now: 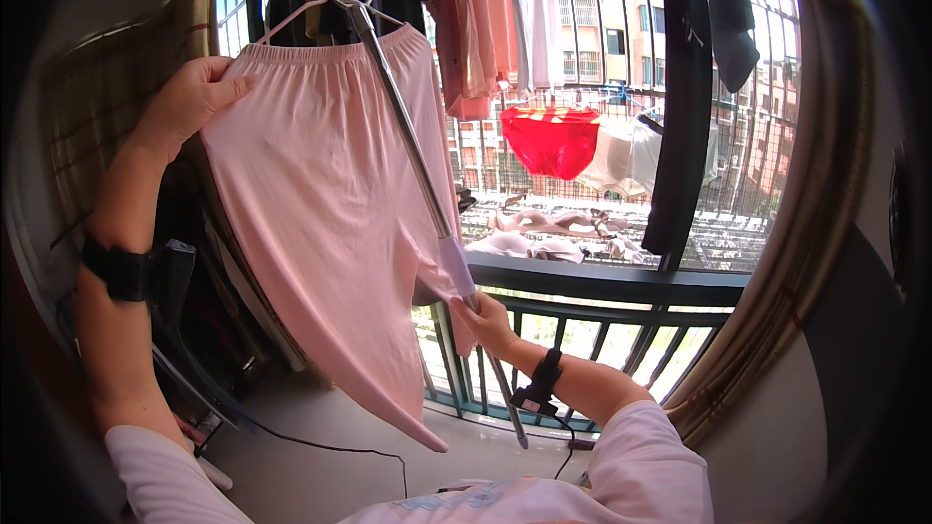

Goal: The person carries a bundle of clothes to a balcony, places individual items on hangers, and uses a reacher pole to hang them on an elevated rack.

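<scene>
Pale pink trousers (311, 155) with a gathered elastic waist hang from a pink hanger (291, 21) in front of me. My left hand (206, 95) pinches the waist at its left corner, thumb on the near side. My right hand (488, 323) is wrapped round a metal clothes pole (406, 126) with a lilac sleeve, low down by a trouser leg. The pole slants up across the front of the trousers, and its top end meets the hanger near the hook. Whether the hook rests in the pole's fork is too small to tell.
Dark, pink and white clothes (476, 10) hang above, before a barred window. Red briefs (550, 141) and pale underwear hang outside. A dark green railing (602, 286) runs below the window. Curtains (777, 311) flank both sides. A thin cable (330, 446) trails over the floor.
</scene>
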Action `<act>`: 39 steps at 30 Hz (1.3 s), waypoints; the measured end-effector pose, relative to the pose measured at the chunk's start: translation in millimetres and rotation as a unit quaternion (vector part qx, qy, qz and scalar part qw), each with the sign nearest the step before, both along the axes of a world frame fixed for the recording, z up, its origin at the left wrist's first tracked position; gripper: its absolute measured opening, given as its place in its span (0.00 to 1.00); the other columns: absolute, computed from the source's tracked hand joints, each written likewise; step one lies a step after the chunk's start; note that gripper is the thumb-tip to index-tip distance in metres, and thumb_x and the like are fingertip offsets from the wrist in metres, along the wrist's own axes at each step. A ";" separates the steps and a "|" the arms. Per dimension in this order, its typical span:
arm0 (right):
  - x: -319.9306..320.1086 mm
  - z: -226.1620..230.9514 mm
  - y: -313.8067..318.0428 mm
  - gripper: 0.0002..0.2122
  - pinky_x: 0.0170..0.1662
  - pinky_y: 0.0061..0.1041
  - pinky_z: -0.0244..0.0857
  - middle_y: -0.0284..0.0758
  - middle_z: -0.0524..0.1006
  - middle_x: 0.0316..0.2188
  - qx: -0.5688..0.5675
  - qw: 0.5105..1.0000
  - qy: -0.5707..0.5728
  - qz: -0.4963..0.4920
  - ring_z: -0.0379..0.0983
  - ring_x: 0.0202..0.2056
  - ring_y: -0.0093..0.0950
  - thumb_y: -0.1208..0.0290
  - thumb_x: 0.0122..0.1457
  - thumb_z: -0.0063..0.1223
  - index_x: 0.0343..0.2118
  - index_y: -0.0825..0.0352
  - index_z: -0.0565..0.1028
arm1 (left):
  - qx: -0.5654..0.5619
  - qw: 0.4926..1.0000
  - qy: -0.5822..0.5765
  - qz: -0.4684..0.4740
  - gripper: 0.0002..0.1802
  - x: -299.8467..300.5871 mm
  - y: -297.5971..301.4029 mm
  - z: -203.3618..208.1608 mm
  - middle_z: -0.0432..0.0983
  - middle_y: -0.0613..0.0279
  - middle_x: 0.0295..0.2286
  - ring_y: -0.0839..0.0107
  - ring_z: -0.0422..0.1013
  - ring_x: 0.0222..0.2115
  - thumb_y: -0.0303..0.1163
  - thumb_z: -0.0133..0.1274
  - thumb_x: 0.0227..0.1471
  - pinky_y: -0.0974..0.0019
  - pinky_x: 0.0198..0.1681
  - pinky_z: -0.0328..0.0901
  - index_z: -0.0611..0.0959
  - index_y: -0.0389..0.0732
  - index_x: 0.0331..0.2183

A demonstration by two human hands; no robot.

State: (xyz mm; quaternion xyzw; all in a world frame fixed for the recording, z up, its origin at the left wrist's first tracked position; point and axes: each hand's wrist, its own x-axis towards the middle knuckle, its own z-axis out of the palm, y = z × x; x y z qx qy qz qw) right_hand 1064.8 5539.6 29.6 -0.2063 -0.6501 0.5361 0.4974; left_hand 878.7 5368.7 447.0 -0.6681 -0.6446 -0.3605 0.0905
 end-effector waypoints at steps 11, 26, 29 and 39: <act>74.2 -68.8 28.1 0.11 0.15 0.16 0.50 0.23 0.61 0.12 -0.019 0.997 -0.072 0.033 0.56 0.14 0.13 0.63 0.56 0.50 0.23 0.63 0.66 | 0.044 0.966 -0.245 -0.076 0.08 16.5 43.4 -20.0 0.74 0.61 0.27 0.76 0.71 0.26 0.25 0.45 0.50 0.73 0.33 0.67 0.75 0.34 0.34; 50.8 111.5 13.2 0.15 0.25 0.23 0.61 0.33 0.68 0.18 0.074 0.972 -0.104 0.195 0.66 0.21 0.21 0.61 0.53 0.54 0.33 0.66 0.65 | -0.025 0.970 -0.242 -0.007 0.23 79.4 108.6 -109.8 0.68 0.68 0.19 0.80 0.65 0.25 0.54 0.54 0.45 0.76 0.34 0.59 0.78 0.42 0.22; 50.3 83.9 23.4 0.18 0.26 0.18 0.61 0.32 0.69 0.18 0.064 0.969 -0.071 0.226 0.66 0.21 0.18 0.57 0.51 0.56 0.33 0.67 0.66 | 0.036 0.960 -0.275 -0.045 0.22 85.1 112.7 -103.4 0.63 0.70 0.14 0.81 0.60 0.17 0.50 0.54 0.46 0.77 0.23 0.58 0.71 0.44 0.16; 67.9 -31.6 21.9 0.16 0.19 0.16 0.52 0.23 0.63 0.14 -0.059 0.960 -0.037 0.270 0.59 0.16 0.13 0.58 0.60 0.41 0.20 0.64 0.67 | 0.121 0.969 -0.206 -0.066 0.33 65.9 102.9 -71.9 0.67 0.68 0.26 0.81 0.63 0.29 0.63 0.51 0.42 0.76 0.38 0.58 0.76 0.40 0.32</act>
